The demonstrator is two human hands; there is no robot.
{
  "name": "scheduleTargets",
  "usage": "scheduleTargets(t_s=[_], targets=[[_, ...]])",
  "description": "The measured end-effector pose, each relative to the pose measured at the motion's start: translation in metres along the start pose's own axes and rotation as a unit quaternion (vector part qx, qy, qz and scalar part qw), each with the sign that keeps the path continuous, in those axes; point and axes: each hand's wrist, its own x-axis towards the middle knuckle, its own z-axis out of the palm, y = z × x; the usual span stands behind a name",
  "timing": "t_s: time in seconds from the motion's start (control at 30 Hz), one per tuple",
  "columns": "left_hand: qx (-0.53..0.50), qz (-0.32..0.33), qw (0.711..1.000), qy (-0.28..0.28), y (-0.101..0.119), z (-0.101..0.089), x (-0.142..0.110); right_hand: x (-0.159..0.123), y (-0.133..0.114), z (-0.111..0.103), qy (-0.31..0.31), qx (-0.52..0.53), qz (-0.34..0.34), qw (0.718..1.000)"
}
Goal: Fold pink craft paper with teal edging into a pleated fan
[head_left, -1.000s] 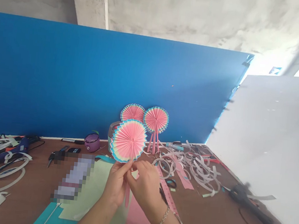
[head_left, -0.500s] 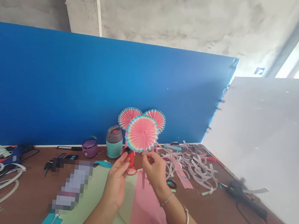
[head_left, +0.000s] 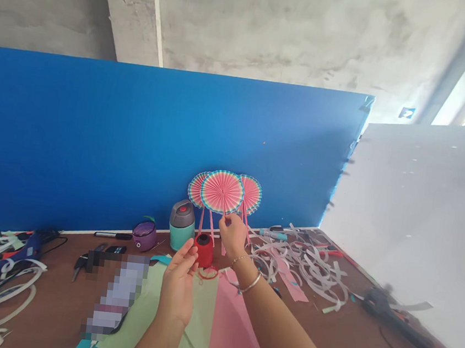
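1. Pink pleated paper fan (head_left: 222, 192) stands upright, its long axis vertical; your right hand (head_left: 232, 236) pinches its stick (head_left: 224, 209) narrowly, just below the disc;
2. your left hand (head_left: 177, 284) is open, fingers spread and holding nothing, just beside the red spool (head_left: 204, 250).

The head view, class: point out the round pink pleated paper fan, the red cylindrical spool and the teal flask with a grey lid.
Round pink pleated paper fan (head_left: 222, 192): head view, point on the fan's centre.
Red cylindrical spool (head_left: 203, 253): head view, point on its red side.
Teal flask with a grey lid (head_left: 180, 239): head view, point on its teal body.
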Motion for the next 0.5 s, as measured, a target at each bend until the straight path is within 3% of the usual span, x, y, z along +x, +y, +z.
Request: scheduleTargets(t_s=[0.23,0.5], targets=[[-0.009,-0.005,1.0,0.009,0.002,0.001,0.0,-0.001,0.004,0.025,-0.034,-0.04,0.027,0.998],[-0.012,-0.008,1.0,0.005,0.0,0.0,0.001,-0.004,0.008,0.028,-0.067,-0.084,0.028,0.994]])
